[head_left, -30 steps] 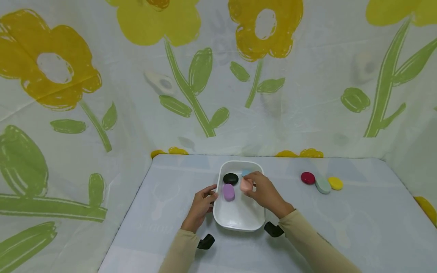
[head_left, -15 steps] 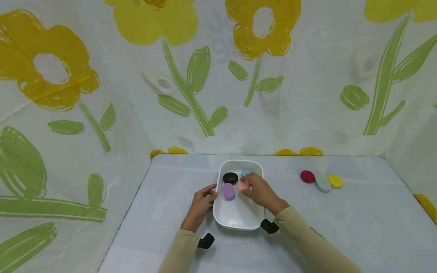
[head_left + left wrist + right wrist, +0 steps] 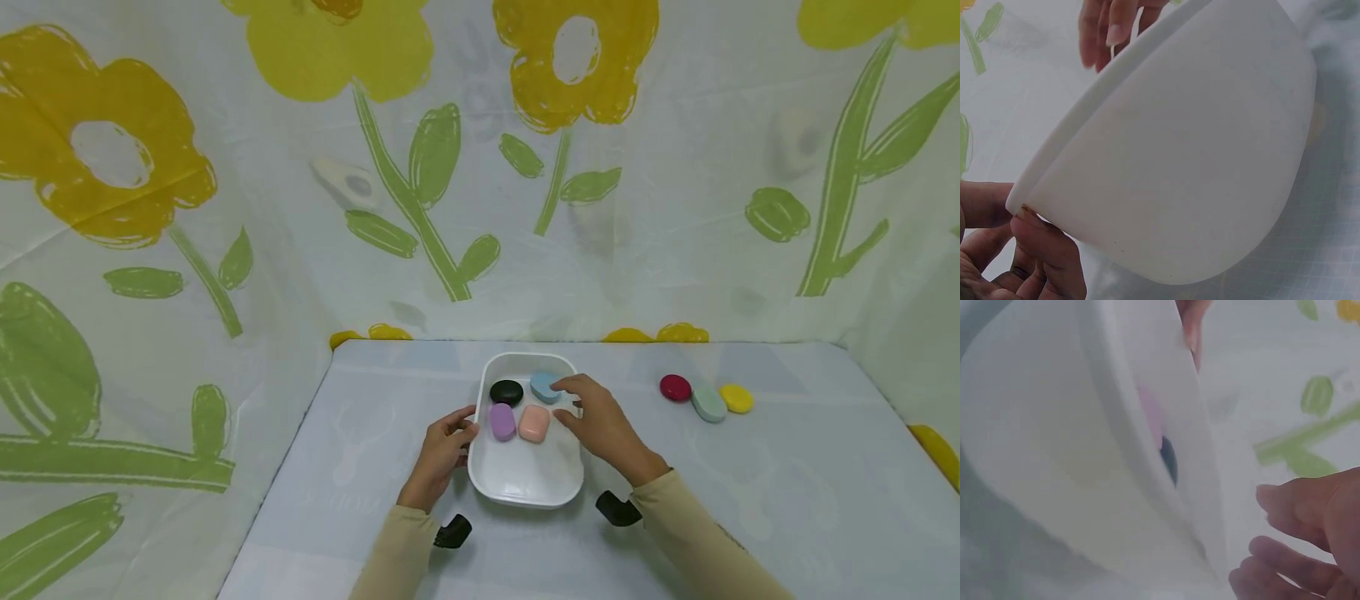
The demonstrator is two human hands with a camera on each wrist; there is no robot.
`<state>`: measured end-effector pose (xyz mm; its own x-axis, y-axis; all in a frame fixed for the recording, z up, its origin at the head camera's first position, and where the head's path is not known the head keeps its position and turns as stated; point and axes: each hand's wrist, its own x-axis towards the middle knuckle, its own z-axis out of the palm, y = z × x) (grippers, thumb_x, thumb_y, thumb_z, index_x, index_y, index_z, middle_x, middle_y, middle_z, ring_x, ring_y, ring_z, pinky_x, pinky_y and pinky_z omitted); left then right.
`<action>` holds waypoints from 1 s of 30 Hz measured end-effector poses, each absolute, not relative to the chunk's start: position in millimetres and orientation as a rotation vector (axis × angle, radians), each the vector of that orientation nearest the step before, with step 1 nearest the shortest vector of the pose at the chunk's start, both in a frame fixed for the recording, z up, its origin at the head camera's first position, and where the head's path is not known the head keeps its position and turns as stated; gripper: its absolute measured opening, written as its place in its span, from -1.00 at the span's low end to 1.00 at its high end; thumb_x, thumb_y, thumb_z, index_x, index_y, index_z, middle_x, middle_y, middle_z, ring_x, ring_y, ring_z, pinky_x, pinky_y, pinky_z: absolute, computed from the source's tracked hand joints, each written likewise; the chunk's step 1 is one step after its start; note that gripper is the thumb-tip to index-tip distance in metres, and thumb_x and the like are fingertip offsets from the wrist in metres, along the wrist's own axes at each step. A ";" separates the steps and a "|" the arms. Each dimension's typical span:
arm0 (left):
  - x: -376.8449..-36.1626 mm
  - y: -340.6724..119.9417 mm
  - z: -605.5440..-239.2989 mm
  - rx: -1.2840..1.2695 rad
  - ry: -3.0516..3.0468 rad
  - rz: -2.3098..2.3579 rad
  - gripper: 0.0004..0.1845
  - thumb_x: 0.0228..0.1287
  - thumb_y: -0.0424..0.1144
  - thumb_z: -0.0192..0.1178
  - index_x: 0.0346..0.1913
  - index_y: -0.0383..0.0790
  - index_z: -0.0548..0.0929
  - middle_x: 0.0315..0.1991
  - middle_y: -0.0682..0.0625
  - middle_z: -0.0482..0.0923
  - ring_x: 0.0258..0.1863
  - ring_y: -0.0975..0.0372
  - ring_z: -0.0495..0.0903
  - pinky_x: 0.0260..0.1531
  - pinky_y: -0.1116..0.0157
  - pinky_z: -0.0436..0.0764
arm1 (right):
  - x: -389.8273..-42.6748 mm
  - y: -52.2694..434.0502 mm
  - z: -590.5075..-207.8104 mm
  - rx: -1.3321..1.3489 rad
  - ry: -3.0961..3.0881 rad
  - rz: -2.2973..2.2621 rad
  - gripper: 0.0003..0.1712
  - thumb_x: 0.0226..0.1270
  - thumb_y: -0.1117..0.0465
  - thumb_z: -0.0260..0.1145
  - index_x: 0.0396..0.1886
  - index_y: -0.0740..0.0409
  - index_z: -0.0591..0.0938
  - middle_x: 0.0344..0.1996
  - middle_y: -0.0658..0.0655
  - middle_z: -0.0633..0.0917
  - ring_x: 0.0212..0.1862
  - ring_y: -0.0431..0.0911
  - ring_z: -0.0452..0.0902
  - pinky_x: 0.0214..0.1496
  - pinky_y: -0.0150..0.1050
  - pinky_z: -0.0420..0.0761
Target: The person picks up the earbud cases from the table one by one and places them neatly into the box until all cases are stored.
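Note:
A white plastic basin with rounded corners stands before me. My left hand pinches its left rim between thumb and finger, plain in the left wrist view. Inside lie a pink rounded-square soap-like piece, a purple oblong one, a black oval one and a light blue one. Over the basin's right rim hangs my right hand, its fingers apart with nothing between them. Those fingertips are near the blue piece; whether they touch it I cannot tell.
To the right on the white-covered table lie a red round piece, a pale green oval one and a yellow round one, close together. A flower-printed curtain borders the table's back and sides.
My right hand has let go of the pink piece, which now lies beside the purple one. That hand has drawn back to the right. The left hand keeps its place on the rim.

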<state>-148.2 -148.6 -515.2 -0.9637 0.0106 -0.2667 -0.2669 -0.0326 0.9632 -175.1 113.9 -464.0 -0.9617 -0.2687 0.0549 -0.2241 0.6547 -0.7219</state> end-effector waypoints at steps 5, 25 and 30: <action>-147.7 -148.7 -513.9 -0.269 2.037 2.115 -0.52 0.59 -0.34 0.18 0.47 -0.41 0.49 -0.09 -0.07 0.53 -0.44 0.22 0.57 -0.47 0.33 0.60 | -170.2 143.9 -463.9 -0.313 2.904 -1.245 -0.51 0.39 0.43 0.46 0.28 0.29 0.61 0.26 0.35 0.60 0.28 0.32 0.57 0.21 0.19 0.64; -148.3 -149.1 -516.5 -0.281 2.020 2.111 -0.54 0.59 -0.38 0.17 0.46 -0.38 0.52 -0.09 -0.09 0.52 -0.38 0.23 0.59 -0.46 0.36 0.61 | -157.0 261.2 -491.8 0.016 3.116 -1.264 -0.56 0.41 0.46 0.38 0.25 0.48 0.59 0.19 0.52 0.56 0.16 0.42 0.57 0.14 0.29 0.62; -149.8 -149.6 -518.5 -0.285 2.019 2.105 -0.54 0.59 -0.37 0.16 0.46 -0.36 0.53 -0.10 -0.09 0.53 -0.38 0.22 0.60 -0.45 0.35 0.62 | -158.3 282.2 -492.2 0.151 3.143 -1.227 -0.55 0.43 0.46 0.33 0.28 0.49 0.57 0.23 0.58 0.51 0.19 0.49 0.53 0.13 0.36 0.61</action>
